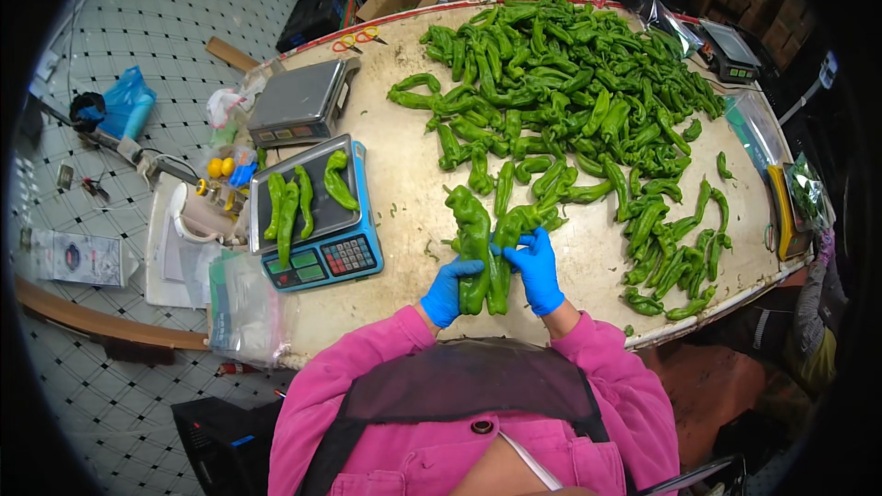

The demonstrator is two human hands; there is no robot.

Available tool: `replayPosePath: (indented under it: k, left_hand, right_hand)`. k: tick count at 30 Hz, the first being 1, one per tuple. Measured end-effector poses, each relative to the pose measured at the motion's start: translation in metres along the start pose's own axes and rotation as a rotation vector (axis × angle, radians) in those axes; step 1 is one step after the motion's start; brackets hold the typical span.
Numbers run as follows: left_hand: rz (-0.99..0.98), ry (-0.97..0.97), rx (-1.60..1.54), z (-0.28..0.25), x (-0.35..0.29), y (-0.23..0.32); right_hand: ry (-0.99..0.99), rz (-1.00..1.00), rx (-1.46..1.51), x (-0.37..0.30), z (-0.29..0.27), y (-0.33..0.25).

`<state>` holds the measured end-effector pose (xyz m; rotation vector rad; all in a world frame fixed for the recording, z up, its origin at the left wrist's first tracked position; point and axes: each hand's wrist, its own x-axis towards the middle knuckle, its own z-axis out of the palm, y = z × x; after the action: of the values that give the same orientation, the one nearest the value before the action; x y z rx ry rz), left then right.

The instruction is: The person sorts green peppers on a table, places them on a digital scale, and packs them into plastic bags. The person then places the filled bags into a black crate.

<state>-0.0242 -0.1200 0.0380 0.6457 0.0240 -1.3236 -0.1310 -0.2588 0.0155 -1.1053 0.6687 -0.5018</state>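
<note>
Gripping long green peppers [473, 239] between two gloved hands

The left hand [450, 294] curls its fingers around the lower part of the bunch, which stretches beyond them; the right hand [537, 274] has thumb and fingers pinching the bunch's right side, some fingertips hidden; left of the fingers, a blue scale [370, 237] bears four loose peppers [288, 220]; beyond the fingers, a large heap of peppers [570, 83] covers much of the table [395, 165], with a smaller scatter [675, 262] to their right
</note>
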Motion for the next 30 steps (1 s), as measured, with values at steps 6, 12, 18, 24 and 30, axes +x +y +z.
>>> replayPosePath:
  k: [6, 12, 18, 24, 30]
  left_hand:
    - [0.043, -0.055, -0.127, -0.027, 0.003, 0.004]
    - [0.073, -0.297, -0.328, -0.029, -0.005, 0.024]
    - [0.312, -0.013, -0.194, -0.059, -0.033, 0.097]
    - [0.894, 0.771, 0.953, -0.083, -0.064, 0.223]
    - [0.521, 1.358, 1.913, -0.116, -0.053, 0.264]
  right_hand:
    - [-0.198, 0.041, 0.044, -0.008, -0.024, -0.004]
    - [-0.217, 0.108, -0.128, -0.012, -0.020, -0.005]
    - [-0.257, 0.155, -0.214, -0.016, -0.016, 0.008]
    - [-0.235, 0.179, -0.267, -0.008, -0.023, 0.011]
    - [-0.278, 0.196, -0.227, 0.000, -0.012, 0.018]
